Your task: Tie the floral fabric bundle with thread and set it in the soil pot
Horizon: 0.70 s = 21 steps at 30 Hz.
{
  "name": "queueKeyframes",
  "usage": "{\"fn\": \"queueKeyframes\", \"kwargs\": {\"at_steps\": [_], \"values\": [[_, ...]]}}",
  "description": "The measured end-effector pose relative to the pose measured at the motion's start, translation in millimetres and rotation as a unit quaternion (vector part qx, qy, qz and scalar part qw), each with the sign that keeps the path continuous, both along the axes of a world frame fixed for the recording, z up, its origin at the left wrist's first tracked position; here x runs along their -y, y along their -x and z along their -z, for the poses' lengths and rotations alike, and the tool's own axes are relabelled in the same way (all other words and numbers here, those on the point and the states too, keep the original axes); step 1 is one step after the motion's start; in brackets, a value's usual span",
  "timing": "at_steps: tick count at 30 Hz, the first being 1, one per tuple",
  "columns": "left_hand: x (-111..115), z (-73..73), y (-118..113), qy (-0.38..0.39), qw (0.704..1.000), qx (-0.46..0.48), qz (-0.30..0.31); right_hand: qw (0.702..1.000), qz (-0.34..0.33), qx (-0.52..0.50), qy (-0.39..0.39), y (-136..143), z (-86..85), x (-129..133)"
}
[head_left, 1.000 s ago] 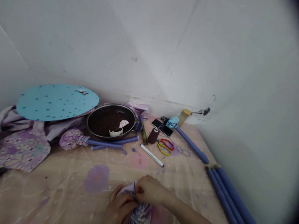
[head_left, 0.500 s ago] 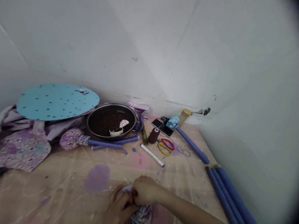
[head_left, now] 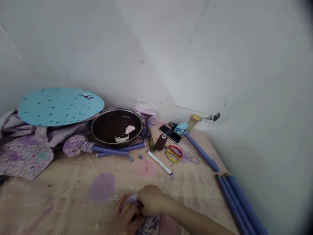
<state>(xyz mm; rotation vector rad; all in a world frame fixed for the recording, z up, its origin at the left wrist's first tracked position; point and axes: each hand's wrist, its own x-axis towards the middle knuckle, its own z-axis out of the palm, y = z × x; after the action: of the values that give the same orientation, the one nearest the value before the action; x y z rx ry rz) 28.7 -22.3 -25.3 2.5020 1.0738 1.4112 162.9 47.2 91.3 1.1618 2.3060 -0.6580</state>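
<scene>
Low in the head view, a piece of purple floral cloth [head_left: 150, 228] lies bunched between my two hands. My left hand [head_left: 127, 217] is closed on its left side, fingers curled over the gathered fabric. From the right, my right hand [head_left: 151, 200] reaches across and pinches the cloth at its upper part; the fingertips are mostly hidden behind the hand. A pale lilac fold [head_left: 133, 198] shows between the hands. Just beyond the right wrist, a small loop of thread [head_left: 165, 190] lies on the table.
Beyond my hands lie a marker [head_left: 159, 162], scissors [head_left: 173, 153], a thread cone [head_left: 161, 142] and a phone [head_left: 170, 133]. A dark pan [head_left: 106, 141] with brown grains stands at the back. Blue-wrapped sticks [head_left: 242, 206] lie at right. A blue spotted oval [head_left: 60, 105] rests on cloth at left.
Both hands stay in nearly the same place on the floral cloth. My right hand has shifted very slightly, and the rest of the table looks unchanged.
</scene>
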Motion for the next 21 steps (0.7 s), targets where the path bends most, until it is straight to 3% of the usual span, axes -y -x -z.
{"fn": "queueKeyframes", "kwargs": {"at_steps": [4, 9, 13, 17, 21], "values": [[2, 2.2, 4, 0.038, 0.997, -0.06, 0.012, 1.0, -0.004, -0.008, 0.003, -7, 5.8, -1], [2, 6.8, -2, 0.005, 1.0, -0.02, -0.004, 1.0, 0.014, -0.018, -0.002, -16, 5.7, 3], [3, -2.4, -7, -0.05, 0.998, -0.023, -0.009, 1.0, 0.013, -0.009, -0.01, -7, 3.0, 5], [2, -15.6, -5, -0.044, 0.998, -0.039, 0.0, 1.0, 0.003, -0.017, -0.012, 1, 6.4, 4], [2, -13.9, -3, -0.032, 0.999, -0.043, 0.006, 0.997, 0.035, -0.063, -0.012, -8, 14.8, 5]]}}
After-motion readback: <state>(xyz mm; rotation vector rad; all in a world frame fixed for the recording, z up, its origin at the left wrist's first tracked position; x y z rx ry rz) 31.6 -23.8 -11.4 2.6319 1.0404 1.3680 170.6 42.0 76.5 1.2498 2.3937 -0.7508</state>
